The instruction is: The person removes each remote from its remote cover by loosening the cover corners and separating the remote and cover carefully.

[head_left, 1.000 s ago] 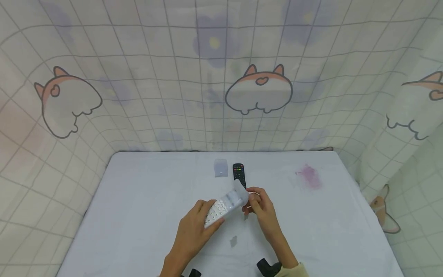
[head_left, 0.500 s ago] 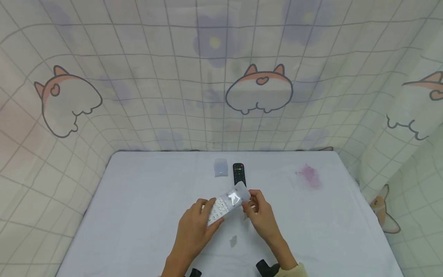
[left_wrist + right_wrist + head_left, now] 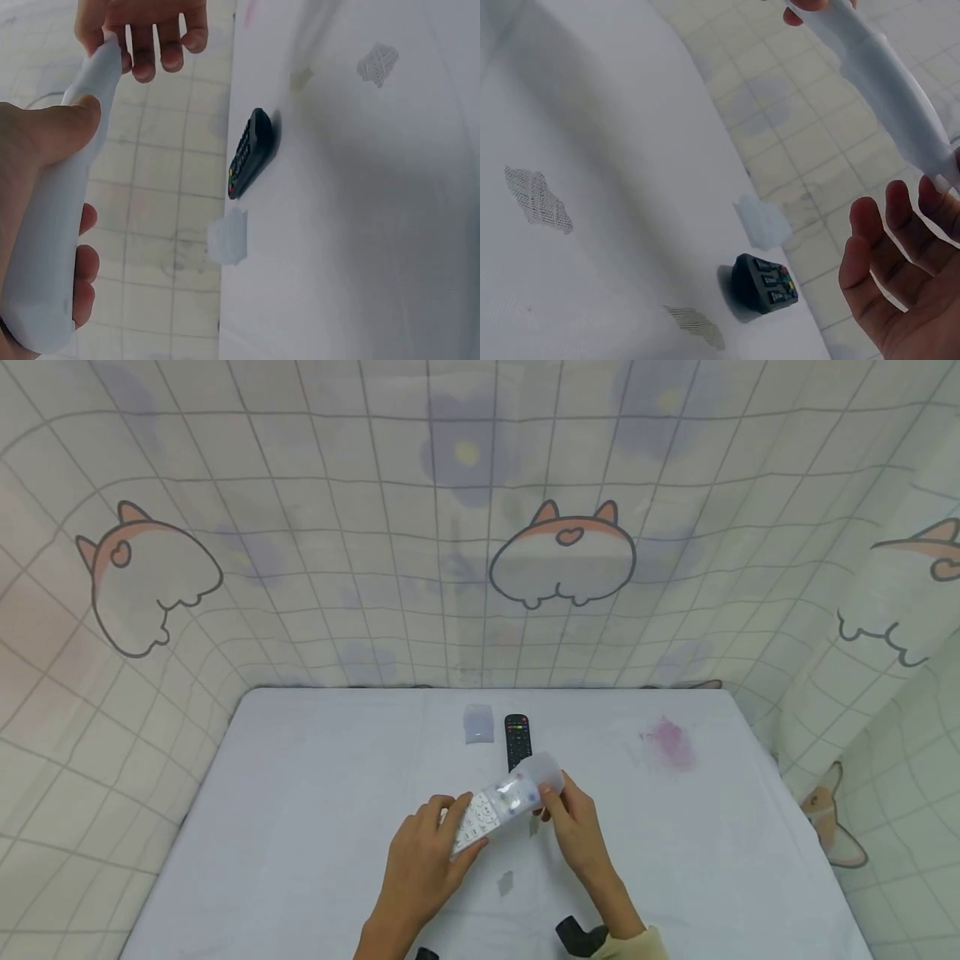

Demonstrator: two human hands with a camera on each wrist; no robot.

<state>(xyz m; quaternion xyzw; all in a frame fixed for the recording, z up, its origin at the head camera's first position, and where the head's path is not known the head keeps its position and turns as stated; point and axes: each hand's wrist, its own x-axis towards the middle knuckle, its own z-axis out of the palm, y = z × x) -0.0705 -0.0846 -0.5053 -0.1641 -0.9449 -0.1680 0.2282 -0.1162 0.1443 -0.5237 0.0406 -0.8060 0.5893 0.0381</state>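
My left hand (image 3: 442, 835) grips the near half of a white remote (image 3: 480, 814) and holds it tilted above the table. A translucent soft sleeve (image 3: 542, 772) covers the remote's far end and sticks out past it. My right hand (image 3: 561, 800) pinches that sleeve from the right side. In the left wrist view my fingers wrap the white remote (image 3: 52, 247), with the right hand's fingertips (image 3: 154, 45) at its far tip. The right wrist view shows the sleeved remote (image 3: 885, 82) above my right hand's curled fingers (image 3: 900, 255).
A black remote (image 3: 517, 739) lies on the white table (image 3: 315, 793) just beyond my hands, with a small clear plastic piece (image 3: 478, 724) to its left. A pink stain (image 3: 670, 742) marks the right side. Patterned curtains close off the back and sides.
The sleeve's far end now stands out farther beyond the remote's tip. My right hand has shifted slightly right along it. My left hand keeps its grip.
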